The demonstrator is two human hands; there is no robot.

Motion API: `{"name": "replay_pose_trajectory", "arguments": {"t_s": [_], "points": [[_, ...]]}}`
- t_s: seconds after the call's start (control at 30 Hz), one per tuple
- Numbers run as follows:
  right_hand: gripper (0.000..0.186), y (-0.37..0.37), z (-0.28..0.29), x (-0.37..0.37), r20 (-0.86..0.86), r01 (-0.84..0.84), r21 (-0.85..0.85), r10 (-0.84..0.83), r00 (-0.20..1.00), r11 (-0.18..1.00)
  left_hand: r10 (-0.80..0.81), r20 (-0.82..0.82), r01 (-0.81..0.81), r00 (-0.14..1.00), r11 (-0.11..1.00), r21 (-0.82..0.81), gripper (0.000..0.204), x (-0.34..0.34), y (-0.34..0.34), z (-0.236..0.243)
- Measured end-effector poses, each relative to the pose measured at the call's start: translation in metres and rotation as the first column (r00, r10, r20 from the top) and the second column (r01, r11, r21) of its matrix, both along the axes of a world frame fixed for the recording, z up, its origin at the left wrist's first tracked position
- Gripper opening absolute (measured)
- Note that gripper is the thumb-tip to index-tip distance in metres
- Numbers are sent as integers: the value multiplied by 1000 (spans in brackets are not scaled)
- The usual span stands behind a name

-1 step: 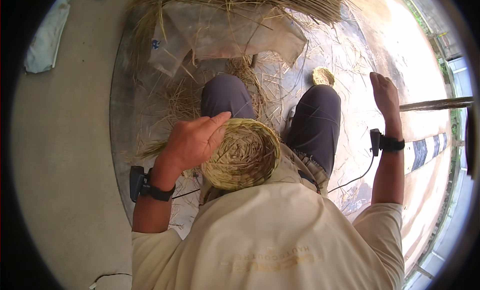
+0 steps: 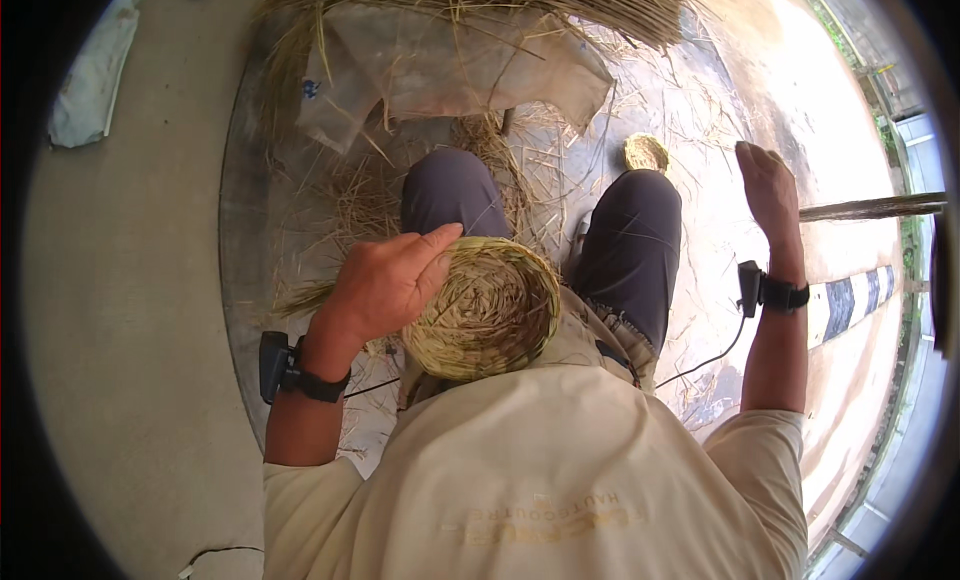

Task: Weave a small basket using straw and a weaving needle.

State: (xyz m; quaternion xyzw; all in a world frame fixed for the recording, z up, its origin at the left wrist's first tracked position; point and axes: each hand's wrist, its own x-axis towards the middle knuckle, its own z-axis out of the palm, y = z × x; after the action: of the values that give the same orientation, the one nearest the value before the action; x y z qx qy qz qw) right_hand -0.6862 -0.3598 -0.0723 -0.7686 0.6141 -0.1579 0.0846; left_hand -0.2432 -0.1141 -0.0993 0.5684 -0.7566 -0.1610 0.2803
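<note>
My left hand (image 2: 400, 280) grips the rim of a round, shallow woven straw basket (image 2: 485, 310) in my lap, between and just below my knees. My right hand (image 2: 762, 175) is raised off to the right, beyond my right knee (image 2: 635, 230), with its fingers closed; whatever they may hold is too small to make out. Fine loose strands cross near the basket and knees. A smaller woven basket (image 2: 645, 152) sits on the grey mat (image 2: 700, 90) just past my right knee.
A straw bundle (image 2: 550, 5) lies across a translucent plastic sheet (image 2: 450, 70) at the top. Loose straw (image 2: 355, 200) litters the mat. A white sack (image 2: 92, 70) lies at upper left, a dark bundle (image 2: 870, 208) extends at right, and cables (image 2: 700, 360) run from both wrist devices.
My right hand has shifted very slightly up and to the left. My left hand and the basket look unchanged.
</note>
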Motion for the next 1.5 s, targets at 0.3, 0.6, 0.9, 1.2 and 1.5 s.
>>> {"name": "replay_pose_trajectory", "arguments": {"t_s": [0.3, 0.6, 0.9, 1.2, 1.5], "points": [[40, 96, -51, 195, 784, -791, 359, 300, 544, 495, -55, 105, 50, 993, 998, 45, 38, -8, -3, 24], [43, 68, -60, 105, 645, -733, 608, 350, 680, 304, 12, 73, -11, 997, 1000, -7, 41, -7, 3, 9], [35, 71, -39, 191, 862, -863, 354, -483, 152, 360, -51, 163, 50, 985, 999, 6, 43, -11, 0, 23], [32, 118, -25, 197, 802, -753, 452, 152, 578, 479, 32, 186, -64, 982, 983, 169, 34, 5, 21, 20], [30, 81, -43, 189, 831, -807, 444, -515, 208, 389, 90, 26, -93, 996, 983, 158, 27, -5, 19, 2]]}}
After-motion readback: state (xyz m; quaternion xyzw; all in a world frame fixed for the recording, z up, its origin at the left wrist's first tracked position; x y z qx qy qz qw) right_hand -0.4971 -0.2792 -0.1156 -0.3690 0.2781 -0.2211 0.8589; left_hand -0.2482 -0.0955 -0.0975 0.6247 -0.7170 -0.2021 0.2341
